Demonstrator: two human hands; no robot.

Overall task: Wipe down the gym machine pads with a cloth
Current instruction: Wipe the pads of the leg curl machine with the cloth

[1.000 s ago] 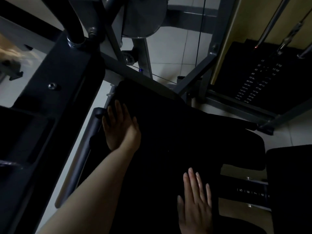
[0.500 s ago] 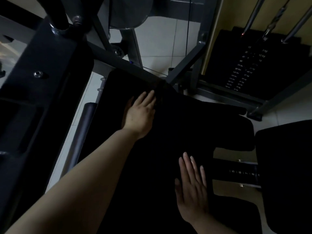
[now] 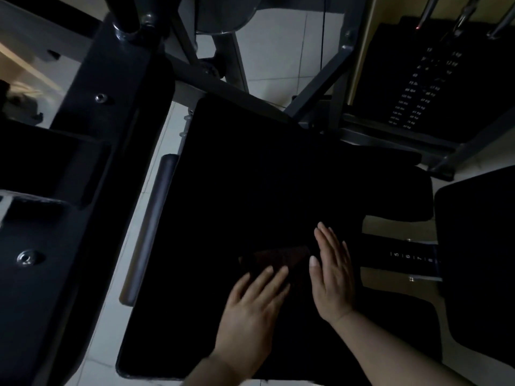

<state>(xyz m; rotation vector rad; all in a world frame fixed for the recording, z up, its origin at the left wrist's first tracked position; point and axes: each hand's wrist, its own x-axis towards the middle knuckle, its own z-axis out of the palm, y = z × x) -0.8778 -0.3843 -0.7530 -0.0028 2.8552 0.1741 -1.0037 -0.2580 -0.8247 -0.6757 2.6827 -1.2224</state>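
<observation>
- Left hand [image 3: 250,310] lies flat on the pad [image 3: 237,176], fingers straight and close together; the fingertips rest on the near edge of the cloth [image 3: 276,259], gripping nothing
- Right hand [image 3: 333,277] is flat too, palm down on the pad, fingers straight and slightly spread; its thumb sits just beside the cloth's right end
- The cloth is dark, lying on the pad's near half between the hands
- A grey bar [image 3: 152,227] runs along the pad's left side; a weight stack [image 3: 418,87] stands at upper right
</observation>
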